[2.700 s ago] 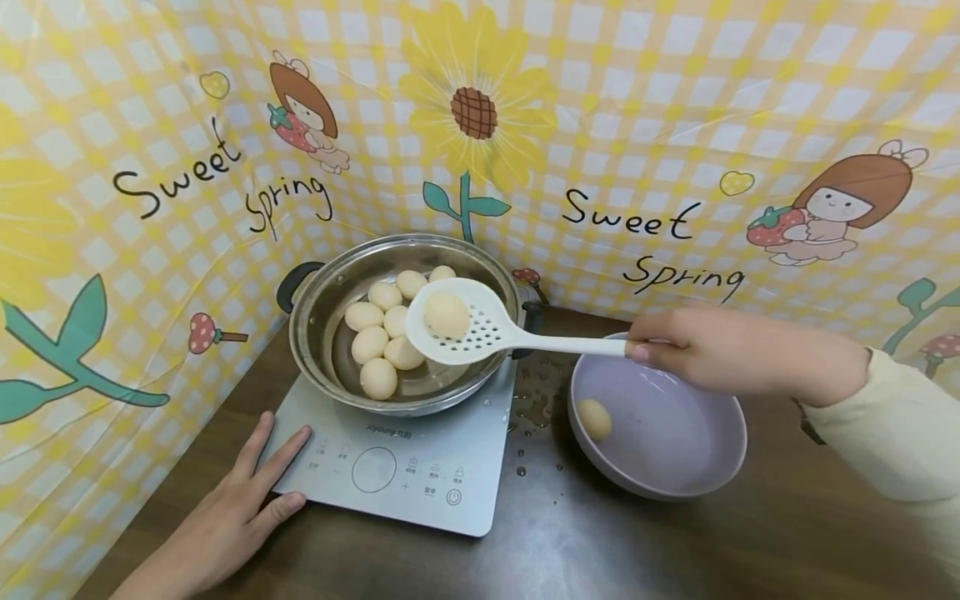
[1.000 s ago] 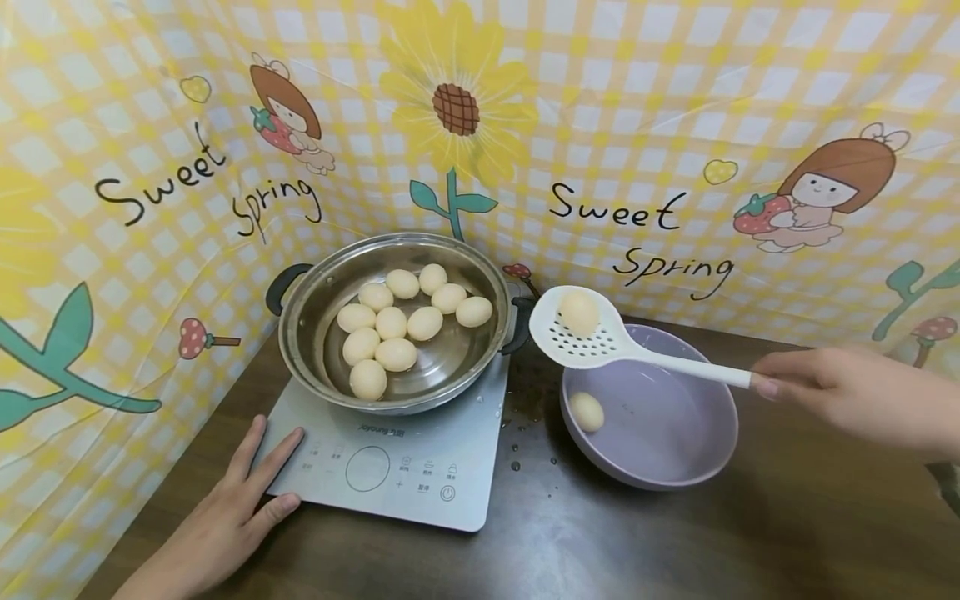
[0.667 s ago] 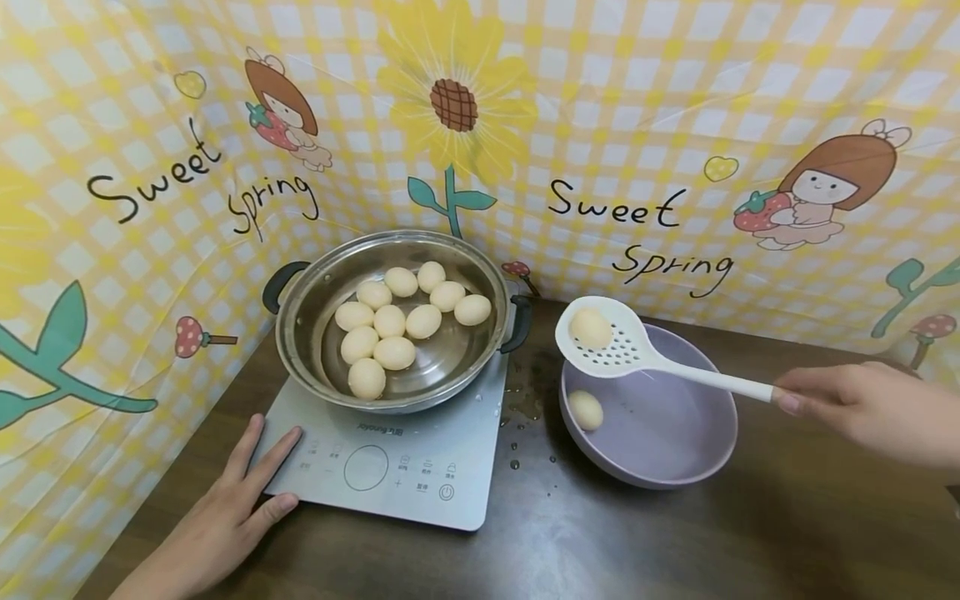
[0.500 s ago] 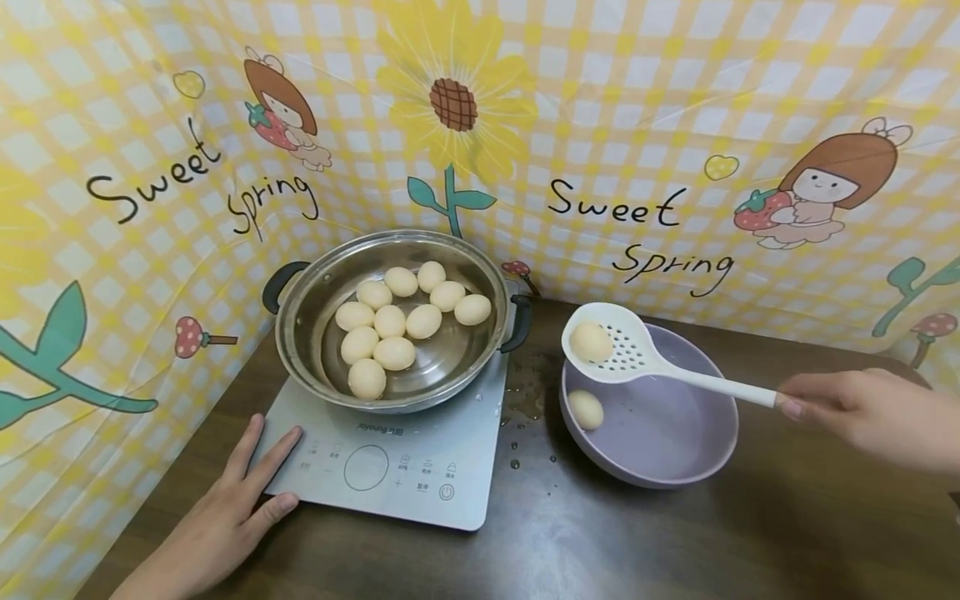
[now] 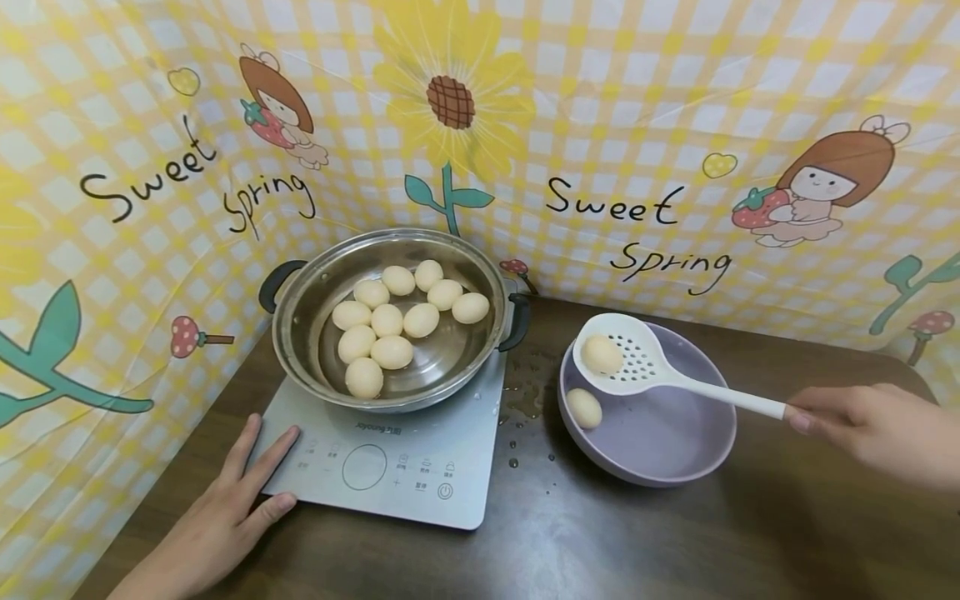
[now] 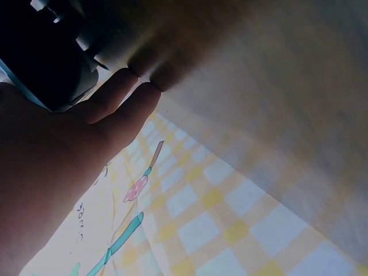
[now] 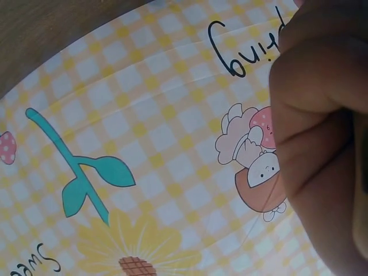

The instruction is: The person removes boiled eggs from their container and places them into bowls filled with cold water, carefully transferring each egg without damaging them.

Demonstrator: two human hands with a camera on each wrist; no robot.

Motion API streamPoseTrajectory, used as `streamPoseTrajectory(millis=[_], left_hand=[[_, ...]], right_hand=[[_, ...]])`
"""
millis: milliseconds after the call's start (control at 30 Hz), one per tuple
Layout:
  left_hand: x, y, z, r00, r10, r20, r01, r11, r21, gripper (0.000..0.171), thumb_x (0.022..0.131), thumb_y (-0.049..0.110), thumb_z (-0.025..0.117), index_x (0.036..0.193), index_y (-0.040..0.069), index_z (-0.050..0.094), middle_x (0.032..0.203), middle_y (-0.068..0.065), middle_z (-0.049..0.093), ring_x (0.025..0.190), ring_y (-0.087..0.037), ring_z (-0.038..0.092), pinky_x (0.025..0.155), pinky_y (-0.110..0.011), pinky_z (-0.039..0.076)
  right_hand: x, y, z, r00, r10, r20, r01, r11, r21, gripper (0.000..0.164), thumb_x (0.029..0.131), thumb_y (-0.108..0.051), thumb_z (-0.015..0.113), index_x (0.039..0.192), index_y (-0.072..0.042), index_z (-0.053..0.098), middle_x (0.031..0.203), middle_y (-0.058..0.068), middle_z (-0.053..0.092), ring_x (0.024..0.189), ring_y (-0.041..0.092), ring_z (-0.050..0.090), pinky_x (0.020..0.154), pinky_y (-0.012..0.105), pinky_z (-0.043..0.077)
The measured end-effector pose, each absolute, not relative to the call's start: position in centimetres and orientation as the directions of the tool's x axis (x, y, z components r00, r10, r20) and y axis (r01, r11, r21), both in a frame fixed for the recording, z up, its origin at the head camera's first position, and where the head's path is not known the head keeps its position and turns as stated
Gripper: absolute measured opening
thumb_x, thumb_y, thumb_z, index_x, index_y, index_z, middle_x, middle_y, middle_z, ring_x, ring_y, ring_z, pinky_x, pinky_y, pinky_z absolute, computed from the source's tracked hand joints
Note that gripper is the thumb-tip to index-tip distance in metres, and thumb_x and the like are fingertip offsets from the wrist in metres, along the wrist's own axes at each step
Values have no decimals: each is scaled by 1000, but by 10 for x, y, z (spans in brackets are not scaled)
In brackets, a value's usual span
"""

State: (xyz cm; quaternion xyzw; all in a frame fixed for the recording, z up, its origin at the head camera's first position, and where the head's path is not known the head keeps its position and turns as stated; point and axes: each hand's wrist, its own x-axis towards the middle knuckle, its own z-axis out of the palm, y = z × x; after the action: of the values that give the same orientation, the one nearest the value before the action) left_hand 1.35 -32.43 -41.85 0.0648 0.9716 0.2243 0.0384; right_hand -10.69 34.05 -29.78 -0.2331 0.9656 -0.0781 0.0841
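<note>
My right hand (image 5: 873, 425) grips the end of a white slotted spoon's handle; the perforated spoon (image 5: 637, 367) carries one pale egg (image 5: 602, 356) above the left side of a purple bowl (image 5: 675, 450). Inside that bowl, a second egg (image 5: 583, 408) lies against the left wall. My left hand (image 5: 225, 508) rests with fingers spread at the left corner of the white induction cooker (image 5: 465, 433). On the cooker stands a steel pot (image 5: 442, 383) with several eggs (image 5: 392, 352) in it. The right wrist view shows curled fingers (image 7: 322, 132); the spoon is out of sight there.
The pot has a black handle on each side, the right one (image 5: 516, 323) facing the bowl. Water drops (image 5: 514, 450) lie on the dark wooden table (image 5: 585, 542) between cooker and bowl. A yellow checked cloth (image 5: 600, 108) hangs behind and on the left.
The slotted spoon with its egg has moved right from over the pot, then lower over the purple bowl. My left hand stays at the cooker's corner.
</note>
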Motion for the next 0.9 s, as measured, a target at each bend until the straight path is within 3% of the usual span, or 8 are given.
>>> streamPoseTrajectory(millis=[300, 633, 767, 900], left_hand=[[14, -325, -419, -989, 142, -45, 109, 894, 434, 76, 102, 33, 63, 164, 27, 18, 166, -21, -11, 127, -67, 35, 83, -72, 43], [13, -325, -418, -989, 146, -37, 116, 892, 436, 76, 102, 32, 63, 164, 28, 19, 166, -20, -10, 128, -66, 36, 83, -71, 43], [13, -325, -418, -988, 147, -38, 116, 891, 439, 76, 102, 32, 62, 164, 28, 19, 166, -20, -10, 128, -66, 36, 82, -71, 43], [13, -325, -418, -988, 146, -43, 113, 891, 440, 76, 102, 33, 62, 164, 28, 18, 167, -20, -10, 128, -66, 36, 82, -70, 44]], right_hand=[[-102, 345, -309, -859, -511, -14, -505, 852, -139, 14, 100, -19, 66, 107, -9, 73, 75, -22, 54, 60, -2, 39, 54, 27, 39], [-101, 347, -313, -825, -534, 183, -553, 830, -73, 10, 97, -16, 70, 105, -11, 70, 64, -26, 38, 50, -5, 28, 46, 25, 30], [-103, 347, -314, -789, -537, 298, -574, 818, -47, 13, 101, -22, 66, 107, -11, 68, 61, -25, 35, 46, -8, 21, 40, 24, 25], [-106, 346, -312, -736, -528, 425, -591, 806, -22, 19, 104, -28, 61, 109, -11, 67, 58, -18, 47, 43, -10, 18, 37, 22, 21]])
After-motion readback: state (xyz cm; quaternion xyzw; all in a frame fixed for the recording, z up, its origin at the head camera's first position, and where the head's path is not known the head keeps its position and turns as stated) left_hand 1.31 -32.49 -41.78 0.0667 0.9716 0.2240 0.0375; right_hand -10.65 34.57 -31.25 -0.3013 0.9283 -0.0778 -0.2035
